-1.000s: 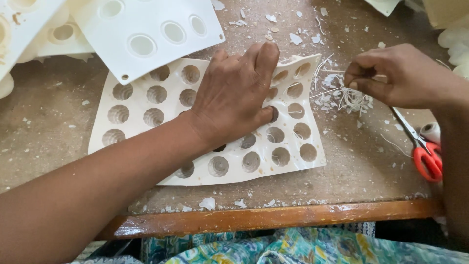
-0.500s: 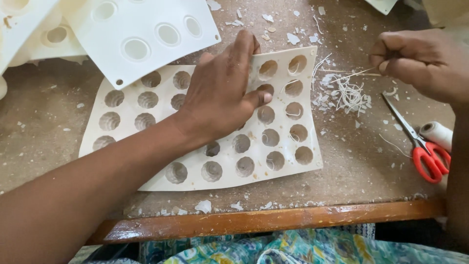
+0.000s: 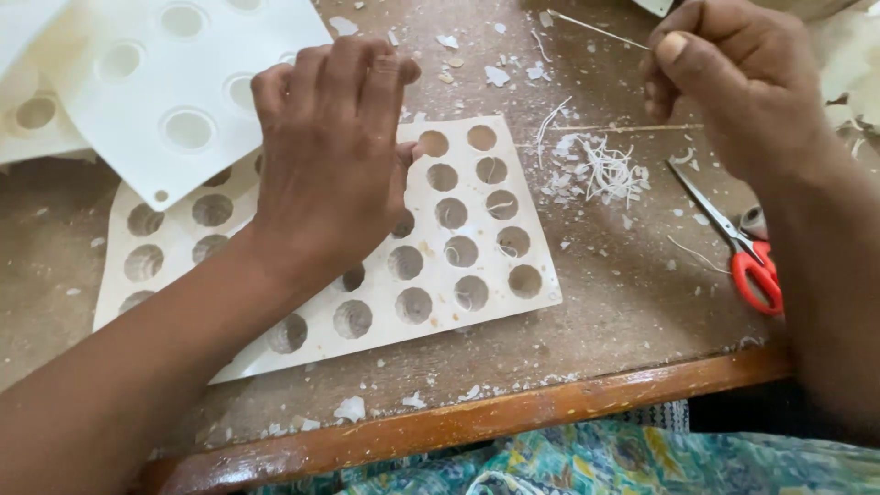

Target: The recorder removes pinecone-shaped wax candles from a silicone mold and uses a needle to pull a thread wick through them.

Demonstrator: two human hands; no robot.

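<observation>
Left hand [image 3: 335, 156]: palm down, fingers together and slightly curled, pressed flat on the cream mould tray [image 3: 458, 266]; holds nothing.
Right hand [image 3: 733, 87]: raised over the far right of the desk, thumb and fingertips pressed together, pinching one thin pale wick strand [image 3: 596, 29] that runs out to the left.
Mould tray: flat rectangular cream slab with rows of round wells, lying on the desk [image 3: 632, 312], slightly skewed; its right-hand wells are uncovered, the middle ones hidden under the left hand.
Second sheet [image 3: 165, 82]: white, with shallow round recesses, overlapping the far left corner of the mould tray; more pale sheets lie beyond it at the left edge.
Trimmings [image 3: 600, 170]: loose heap of short white threads and flakes just right of the mould tray.
Scissors [image 3: 738, 247]: red handles, blades pointing away, on the desk beneath the right forearm.
Desk: worn brown top, wooden front edge, scattered white chips.
Patterned cloth [image 3: 568, 463]: teal and yellow, below the desk edge.
Labels: none readable.
</observation>
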